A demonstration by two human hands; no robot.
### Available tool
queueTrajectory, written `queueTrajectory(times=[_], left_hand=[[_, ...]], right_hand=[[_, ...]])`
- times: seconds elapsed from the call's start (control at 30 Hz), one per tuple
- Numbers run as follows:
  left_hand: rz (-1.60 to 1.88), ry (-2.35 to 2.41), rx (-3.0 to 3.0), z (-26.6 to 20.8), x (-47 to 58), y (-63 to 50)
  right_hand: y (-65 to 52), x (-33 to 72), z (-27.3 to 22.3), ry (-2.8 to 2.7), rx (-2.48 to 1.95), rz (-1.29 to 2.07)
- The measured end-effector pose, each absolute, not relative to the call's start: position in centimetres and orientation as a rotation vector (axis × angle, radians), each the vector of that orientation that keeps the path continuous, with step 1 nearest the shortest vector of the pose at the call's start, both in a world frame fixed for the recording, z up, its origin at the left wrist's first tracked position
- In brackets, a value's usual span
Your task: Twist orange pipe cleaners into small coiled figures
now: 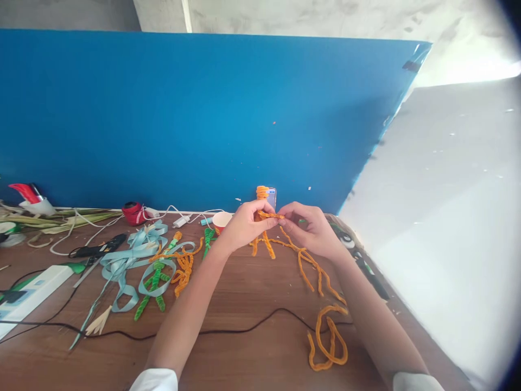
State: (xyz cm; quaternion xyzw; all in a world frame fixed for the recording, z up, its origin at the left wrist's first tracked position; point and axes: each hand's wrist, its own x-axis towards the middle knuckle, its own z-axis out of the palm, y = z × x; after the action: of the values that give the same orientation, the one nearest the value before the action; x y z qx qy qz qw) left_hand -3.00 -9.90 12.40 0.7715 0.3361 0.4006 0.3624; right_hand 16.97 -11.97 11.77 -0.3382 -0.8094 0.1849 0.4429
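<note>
My left hand (245,227) is closed on a small figure of twisted orange chenille stem (261,192). Its coiled top rises above my fingers and two legs dangle below them. Thumb and fingertips of my right hand (308,229) pinch the end of an orange strand that runs across from the figure, the two hands almost touching. Below my right hand, loose orange chenille stems (309,258) trail over the table, and a looped length (331,347) lies nearer to me. A phone (271,199) stands partly hidden behind the figure.
To the left lie a green chenille figure (153,285), an orange chenille bundle (184,270) and tangled pale-blue ribbon (122,266). A white power strip (36,290) sits at the left edge. A black cable (228,331) crosses the table (244,361). A paper cup (222,219) stands behind my left wrist.
</note>
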Motion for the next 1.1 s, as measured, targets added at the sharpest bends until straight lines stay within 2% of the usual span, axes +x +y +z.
queueTrajectory(times=[0.23,0.4,0.5,0.7,0.83,0.93,1.1], left_hand=[[1.027,0.925,2.018,12.0,-2.7,-9.8],[0.859,0.686,1.842,12.5,-3.2,-10.4],[0.878,0.609,1.803,12.4,-3.0,-10.2],[1.348,0.932,1.878,11.3,-1.2,-9.7],[1.623,1.154,1.931,11.3,-0.5,-10.7],[1.742,1.096,1.835,11.4,-0.1,-11.3],[1.804,0.969,1.568,10.5,0.9,-11.3]], right_hand=[[-11.1,16.5,11.2,-1.853,-0.767,1.037],[-11.0,16.3,11.0,-1.736,-0.664,1.24],[-11.2,16.4,11.2,-1.766,-0.676,1.176],[-11.4,15.6,10.8,-1.9,-0.894,0.746],[-12.7,14.0,11.2,-1.741,-0.821,0.965],[-13.7,13.1,11.6,-1.589,-0.729,1.157],[-13.6,12.6,11.0,-1.498,-0.629,1.198]])
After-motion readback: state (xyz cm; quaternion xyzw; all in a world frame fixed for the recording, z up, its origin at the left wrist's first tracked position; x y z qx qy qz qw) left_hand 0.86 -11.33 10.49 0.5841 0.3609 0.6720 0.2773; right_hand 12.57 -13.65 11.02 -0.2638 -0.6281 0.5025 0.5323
